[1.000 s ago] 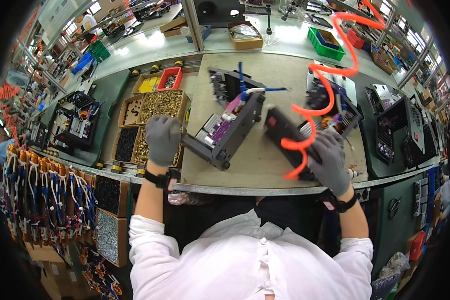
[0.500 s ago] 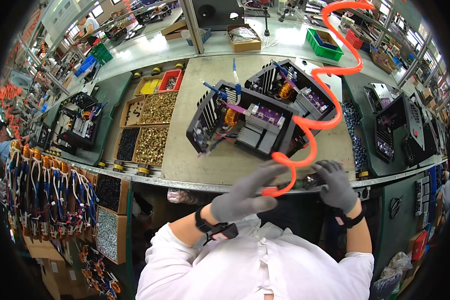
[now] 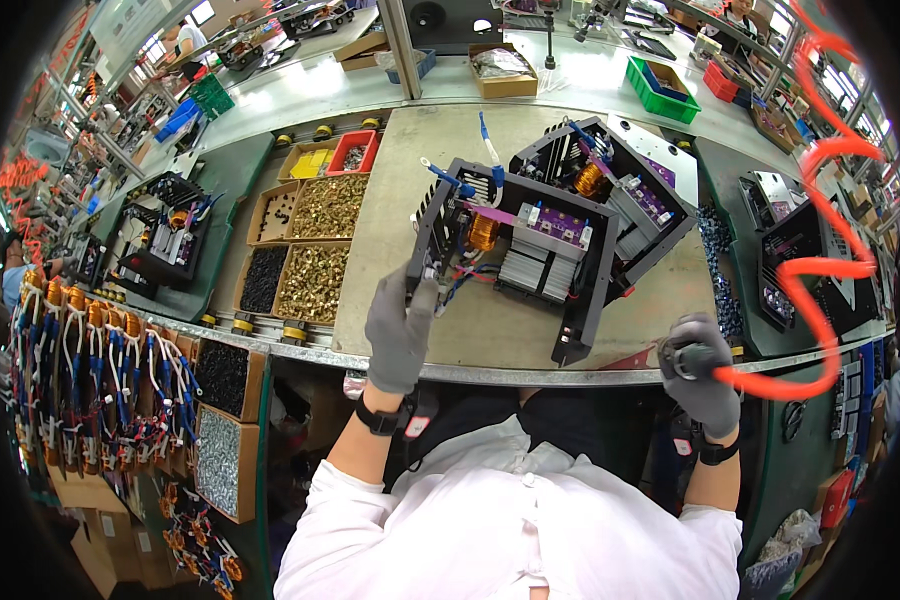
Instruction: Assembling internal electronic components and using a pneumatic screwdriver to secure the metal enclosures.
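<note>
My gloved left hand (image 3: pixel 400 335) is closed on the near left corner of an open black metal housing (image 3: pixel 595 300). Inside that housing sit a copper coil (image 3: pixel 484 232), a grey finned heat sink (image 3: pixel 540 262) and a purple circuit board (image 3: pixel 555 228). Off to the right, past the table's front edge, my gloved right hand (image 3: pixel 700 375) wraps round a dark air tool (image 3: pixel 698 360). An orange coiled hose (image 3: pixel 815 320) runs from the tool; its working tip cannot be made out. A second, similar housing (image 3: pixel 660 235) stands just behind the first.
Left of the work board (image 3: pixel 380 210), boxes hold brass-coloured fasteners (image 3: pixel 315 280) and black screws (image 3: pixel 261 280). More housings lie on green mats at the left (image 3: pixel 165 235) and right (image 3: pixel 805 250). Wired coils (image 3: pixel 100 380) hang at the lower left. A green bin (image 3: pixel 662 95) stands behind.
My left hand has moved left and gripped the front housing, which has turned and shifted right. My right hand now holds the air tool, and the orange hose has swung right, off the housings.
</note>
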Demonstrator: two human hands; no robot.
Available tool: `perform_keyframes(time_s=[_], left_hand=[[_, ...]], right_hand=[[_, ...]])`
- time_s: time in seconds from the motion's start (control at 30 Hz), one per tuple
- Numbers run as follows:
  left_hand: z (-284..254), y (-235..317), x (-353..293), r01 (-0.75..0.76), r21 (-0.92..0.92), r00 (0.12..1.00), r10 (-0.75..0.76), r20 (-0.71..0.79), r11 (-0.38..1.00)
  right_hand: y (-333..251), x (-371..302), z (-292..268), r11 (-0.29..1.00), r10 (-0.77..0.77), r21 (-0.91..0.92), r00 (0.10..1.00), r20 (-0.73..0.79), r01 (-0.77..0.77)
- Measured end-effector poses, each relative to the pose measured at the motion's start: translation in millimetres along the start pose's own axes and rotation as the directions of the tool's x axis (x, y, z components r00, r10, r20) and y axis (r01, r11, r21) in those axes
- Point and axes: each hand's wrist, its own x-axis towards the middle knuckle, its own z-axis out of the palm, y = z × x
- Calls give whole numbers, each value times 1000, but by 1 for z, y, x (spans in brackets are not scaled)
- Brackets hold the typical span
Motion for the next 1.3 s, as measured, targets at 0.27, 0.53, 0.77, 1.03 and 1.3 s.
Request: perform_keyframes(time_s=[0.27,0.53,0.77,1.03,1.3], left_hand=[[-54,-33,18,130,126,946,-161,280,983],[-107,-180,83,83,730,933,-311,183,679],[-86,-220,105,55,639,876,-345,338,767],[-111,-228,101,168,294,982,-134,-133,941],[-157,-89,72,287,-958,866,-433,251,19]], right_hand=[[26,16,13,872,312,451,925,-217,-189],[133,-18,12,922,306,335,892,-332,-192],[160,-21,44,912,244,392,930,-275,-123],[95,-11,67,890,290,447,864,-411,-86],[60,-4,83,759,482,636,775,-409,-136]])
